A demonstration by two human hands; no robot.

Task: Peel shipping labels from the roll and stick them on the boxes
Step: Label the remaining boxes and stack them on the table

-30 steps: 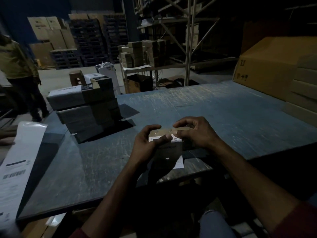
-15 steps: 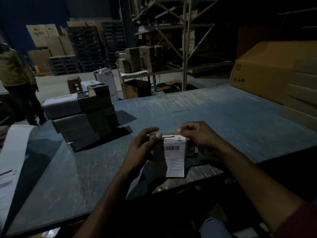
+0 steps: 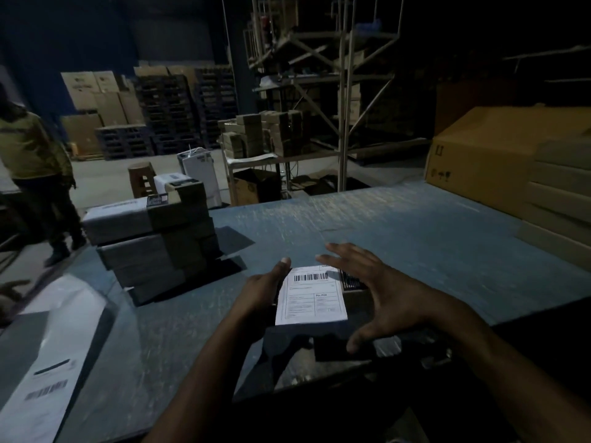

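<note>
A white shipping label (image 3: 311, 295) with a barcode lies flat on top of a small box (image 3: 353, 294) near the table's front edge. My left hand (image 3: 263, 290) holds the box by its left side, thumb up along the label's edge. Spread with straight fingers, my right hand (image 3: 379, 290) hovers over the box's right side, just beside the label. A strip of labels (image 3: 48, 366) from the roll runs along the table's left edge.
A stack of labelled boxes (image 3: 153, 238) stands on the table (image 3: 415, 238) at the left. Large cardboard cartons (image 3: 499, 155) and stacked flat boxes (image 3: 563, 199) line the right. A person (image 3: 35, 174) stands at far left. Shelving (image 3: 319, 91) rises behind the table.
The label hung from the box's top edge, pinched by both hands; now it lies flat on the box. My right hand has let go and spread open.
</note>
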